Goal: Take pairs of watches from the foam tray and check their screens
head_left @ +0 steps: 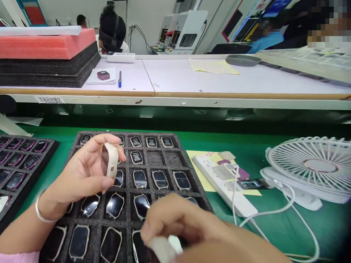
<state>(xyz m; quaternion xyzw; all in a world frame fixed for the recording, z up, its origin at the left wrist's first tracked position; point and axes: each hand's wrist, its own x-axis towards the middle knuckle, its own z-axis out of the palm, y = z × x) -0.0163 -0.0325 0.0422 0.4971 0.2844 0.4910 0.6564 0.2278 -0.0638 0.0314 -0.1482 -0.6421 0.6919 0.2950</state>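
Electronics workshop: foam tray (174, 159), watches (140, 179), white machine (189, 34).

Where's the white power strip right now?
In the head view, the white power strip lies right of centre, between the foam watch tray and the white fan, partly on a yellow sheet.

cream watch case (112, 160), black watch screens (115, 205), speckled charcoal foam tray (155, 158), green tabletop (219, 141), white fan (320, 166)

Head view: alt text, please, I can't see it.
A person's left hand holds up a pale watch above a dark foam tray of watches. The right hand, blurred in the foreground, holds a pale object. A white fan and power strip are at frame right.
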